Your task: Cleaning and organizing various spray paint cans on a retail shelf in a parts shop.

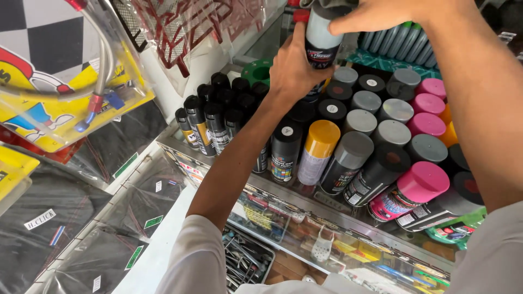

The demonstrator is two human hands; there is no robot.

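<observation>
1. Gripping a spray paint can (321,41) above the glass display counter, the left hand (294,68) is clamped round the can's lower body, thumb up along its side.
2. Reaching in from the upper right, the right hand (376,13) has its fingers curled together over the top of the same can; whether a cap sits under them cannot be told.
3. That can hangs clear of the others, over the far middle of the counter top, lifted out of the packed rows.
4. Beneath it, capped cans stand shoulder to shoulder: a yellow-capped can (318,149) near the front edge, a pink-capped can (417,188) toward the front right corner, grey-capped cans (376,117) between them and black-capped cans (218,117) at the left end.
5. Judging by this, one can is out and in both hands; the rest stand untouched in their rows.
6. Bagged black parts (71,218) hang at the left, beyond the counter's left edge.
</observation>
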